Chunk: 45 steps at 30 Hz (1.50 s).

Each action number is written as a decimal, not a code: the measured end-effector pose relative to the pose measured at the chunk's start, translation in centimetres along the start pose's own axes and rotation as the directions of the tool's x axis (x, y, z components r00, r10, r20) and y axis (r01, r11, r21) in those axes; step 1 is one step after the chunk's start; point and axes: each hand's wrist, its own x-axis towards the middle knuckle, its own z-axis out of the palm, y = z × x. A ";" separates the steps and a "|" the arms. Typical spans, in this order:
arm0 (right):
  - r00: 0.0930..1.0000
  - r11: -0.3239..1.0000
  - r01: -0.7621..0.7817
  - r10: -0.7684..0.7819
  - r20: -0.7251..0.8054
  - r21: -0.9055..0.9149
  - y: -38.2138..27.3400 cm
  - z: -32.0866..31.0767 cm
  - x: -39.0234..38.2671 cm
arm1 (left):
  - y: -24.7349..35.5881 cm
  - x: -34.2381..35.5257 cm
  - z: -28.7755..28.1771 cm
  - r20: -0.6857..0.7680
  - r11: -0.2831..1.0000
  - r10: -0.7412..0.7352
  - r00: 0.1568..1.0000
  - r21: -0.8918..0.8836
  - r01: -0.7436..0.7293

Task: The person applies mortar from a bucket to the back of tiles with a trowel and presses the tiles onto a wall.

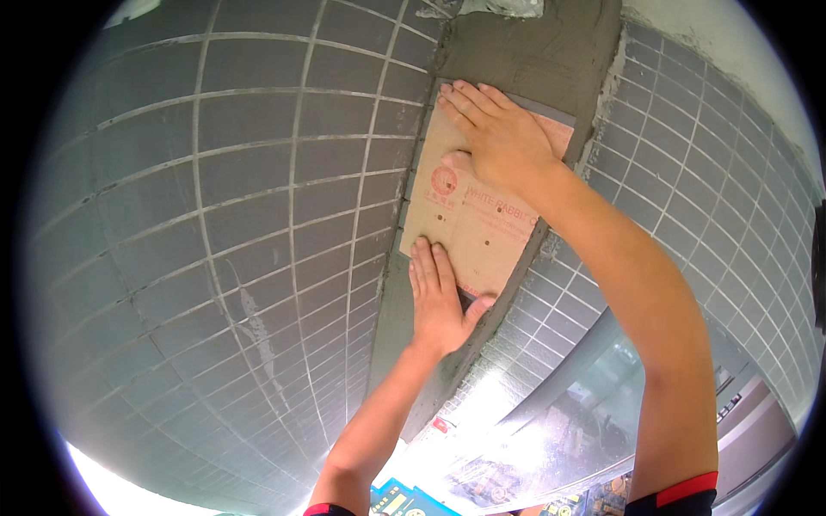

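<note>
A brown paper-faced tile sheet [482, 241] with red printing and small holes lies on a strip of grey mortar [525, 43] between two tiled surfaces, its dark edges showing. My right hand [499, 142] rests flat on its upper part, fingers stretched toward the top edge. My left hand [439, 301] is spread over the lower part, fingertips on the paper and thumb at the bottom right edge. Neither hand grips anything. The paper hides the face of the sheet.
Grey tiles with white grout cover the left surface [241, 146] and the narrower right one [671, 138]. Rough pale plaster [723, 43] borders the upper right. Below are a curved glass pane [551, 413], a small red object [440, 425] and blue printed items [404, 499].
</note>
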 end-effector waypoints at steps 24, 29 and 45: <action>0.999 0.998 0.028 -0.030 -0.035 -0.059 0.5 0.8 -0.2 | 0.8 -7.6 -1.1 0.243 0.986 0.165 0.956 -0.029 -0.163; 0.998 0.996 0.050 -0.048 0.027 -0.072 0.8 0.4 0.1 | 0.2 -3.9 -1.9 0.182 0.979 0.200 0.963 -0.008 -0.201; 0.952 0.877 -0.172 0.265 -0.152 0.449 0.9 -10.6 -15.2 | -0.6 16.1 -3.3 -0.071 0.825 0.564 0.823 0.098 -0.557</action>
